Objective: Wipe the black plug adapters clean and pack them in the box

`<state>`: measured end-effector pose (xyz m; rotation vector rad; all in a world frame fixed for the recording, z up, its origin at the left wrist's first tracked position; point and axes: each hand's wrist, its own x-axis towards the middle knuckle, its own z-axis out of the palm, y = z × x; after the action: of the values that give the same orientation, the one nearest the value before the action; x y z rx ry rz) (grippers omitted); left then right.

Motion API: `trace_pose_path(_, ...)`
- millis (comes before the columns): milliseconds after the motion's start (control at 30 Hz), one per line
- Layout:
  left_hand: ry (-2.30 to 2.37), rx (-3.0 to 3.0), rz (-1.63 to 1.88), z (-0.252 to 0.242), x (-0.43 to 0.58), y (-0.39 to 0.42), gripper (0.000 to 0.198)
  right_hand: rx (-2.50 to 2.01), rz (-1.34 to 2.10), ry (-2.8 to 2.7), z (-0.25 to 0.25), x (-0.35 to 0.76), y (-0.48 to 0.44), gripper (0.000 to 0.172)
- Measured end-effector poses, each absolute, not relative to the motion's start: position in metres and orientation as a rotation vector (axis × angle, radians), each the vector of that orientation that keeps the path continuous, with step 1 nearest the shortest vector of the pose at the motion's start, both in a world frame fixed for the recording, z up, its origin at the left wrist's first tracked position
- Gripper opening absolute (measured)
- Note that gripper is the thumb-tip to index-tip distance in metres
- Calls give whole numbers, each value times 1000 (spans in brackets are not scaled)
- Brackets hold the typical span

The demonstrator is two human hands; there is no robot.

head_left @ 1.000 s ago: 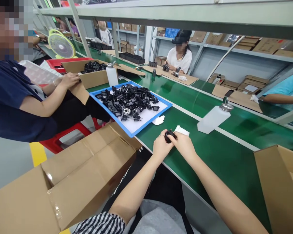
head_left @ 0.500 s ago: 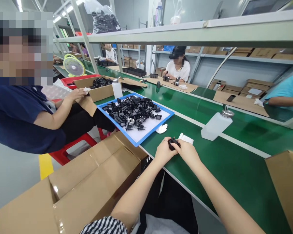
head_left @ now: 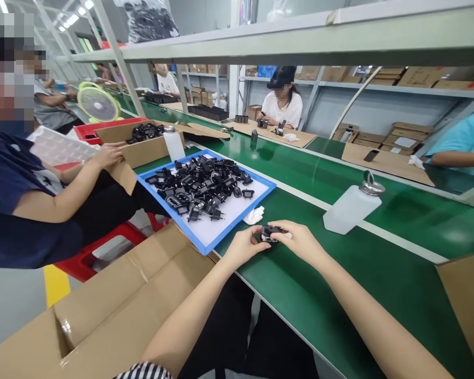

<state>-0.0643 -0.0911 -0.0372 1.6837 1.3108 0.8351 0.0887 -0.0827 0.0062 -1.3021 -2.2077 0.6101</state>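
Over the green table (head_left: 300, 284), a small black plug adapter (head_left: 270, 231) is held between both hands. My left hand (head_left: 245, 246) grips its left side with thumb and fingers. My right hand (head_left: 300, 239) pinches it from the right. Part of a white cloth shows behind the right fingers. To the left lies a blue-rimmed tray (head_left: 205, 246) with many black plug adapters (head_left: 209, 181) piled in it. A crumpled white tissue (head_left: 254, 215) touches the table beside the tray's right edge.
A clear bottle with metal cap (head_left: 345, 210) stands to the right. Open cardboard boxes (head_left: 142, 284) are at the lower left, another (head_left: 468, 295) at the right edge. A seated person (head_left: 35, 200) is on the left; a white bottle (head_left: 174, 145) stands behind the tray. A shelf (head_left: 300, 42) crosses overhead.
The view has shifted, turning somewhat to the right. Both hands have turned the adapter, and its lighter underside now shows. The neighbouring person's hand has lowered toward the box flap.
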Motion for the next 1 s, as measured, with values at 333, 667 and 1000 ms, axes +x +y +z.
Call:
trace_pose_path(333,1339,1679,909,-45,-60,-94,40,-1194,496,-2436,-10,95,-79,19)
trace_pose_path(667,1586,1845,763,-31,-56,-103,38,-1322,755,-2527,10,94,-73,33)
trace_pose_path(1000,1679,1914,436,-6,-54,-100,31,-1373,1031,-2421,-18,102,-42,28)
